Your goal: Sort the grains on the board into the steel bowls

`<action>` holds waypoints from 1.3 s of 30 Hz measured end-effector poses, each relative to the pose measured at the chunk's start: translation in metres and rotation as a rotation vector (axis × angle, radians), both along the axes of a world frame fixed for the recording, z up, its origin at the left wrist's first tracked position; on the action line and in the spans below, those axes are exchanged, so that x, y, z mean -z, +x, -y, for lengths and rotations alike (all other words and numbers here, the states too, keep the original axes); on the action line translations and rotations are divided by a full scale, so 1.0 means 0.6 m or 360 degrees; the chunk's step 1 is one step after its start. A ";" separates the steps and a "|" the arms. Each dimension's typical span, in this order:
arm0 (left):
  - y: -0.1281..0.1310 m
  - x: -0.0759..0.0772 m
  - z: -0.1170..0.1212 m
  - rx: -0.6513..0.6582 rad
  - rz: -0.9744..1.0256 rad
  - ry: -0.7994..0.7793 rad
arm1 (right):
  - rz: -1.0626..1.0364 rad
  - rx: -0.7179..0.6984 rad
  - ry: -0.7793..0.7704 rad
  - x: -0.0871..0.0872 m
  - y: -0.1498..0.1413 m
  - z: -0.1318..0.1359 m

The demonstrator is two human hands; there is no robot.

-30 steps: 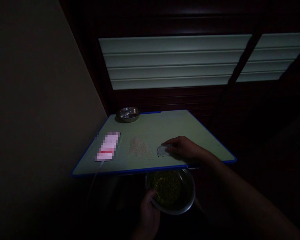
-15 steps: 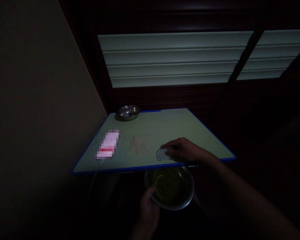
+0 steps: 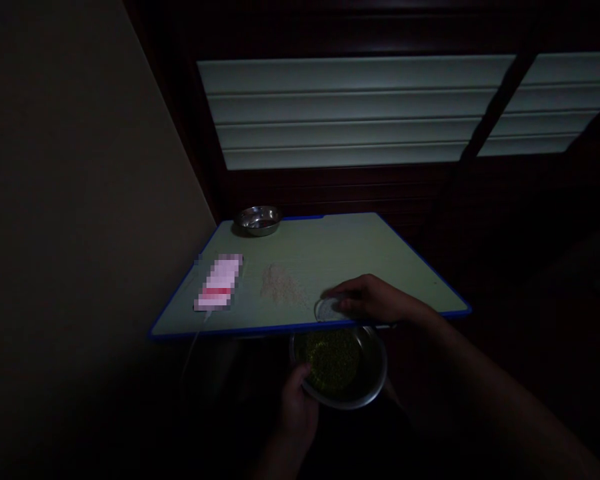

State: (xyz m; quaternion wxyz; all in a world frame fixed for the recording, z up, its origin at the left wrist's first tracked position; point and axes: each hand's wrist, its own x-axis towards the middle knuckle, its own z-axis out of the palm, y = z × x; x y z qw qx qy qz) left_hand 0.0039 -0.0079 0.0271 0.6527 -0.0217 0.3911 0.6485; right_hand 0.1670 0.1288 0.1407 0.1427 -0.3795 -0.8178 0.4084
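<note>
My left hand (image 3: pixel 299 403) grips the left rim of a metal bowl (image 3: pixel 350 404), its thumb over the edge. Inside the bowl lie small green grains (image 3: pixel 333 360), perhaps beans; the dim light hides their exact kind. The bowl sits just below the table's front edge, partly under it. Near that edge my right hand (image 3: pixel 373 298) is closed on a pale, rounded, flat-looking piece (image 3: pixel 328 309), which rests on or just above the tabletop. The fingers cover its right part. Left of it, a thin spread of pale small grains (image 3: pixel 280 285) lies on the table.
The light green table (image 3: pixel 340 243) has a blue rim. An empty-looking metal bowl (image 3: pixel 260 222) stands at its far left corner. A lit phone (image 3: pixel 220 281), blurred out, lies at the left with a cable (image 3: pixel 193 347) hanging down. Behind stands dark wood with pale slatted panels (image 3: pixel 350 110).
The view has shifted slightly, so the table appears a little higher. Both hands keep their holds, with hardly any movement of the pale piece or the bowl.
</note>
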 end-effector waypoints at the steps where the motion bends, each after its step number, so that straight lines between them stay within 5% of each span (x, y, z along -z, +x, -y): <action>1: 0.000 -0.001 0.000 0.0010 0.0001 0.0005 | -0.0005 -0.0008 0.0001 0.000 0.001 0.000; 34: -0.004 -0.007 0.002 0.0033 -0.0026 0.0019 | -0.0122 -0.0096 -0.0089 0.001 0.007 0.008; 39: -0.007 -0.009 0.009 0.0082 -0.0056 -0.0051 | -0.0270 0.0096 -0.0150 0.007 0.017 0.012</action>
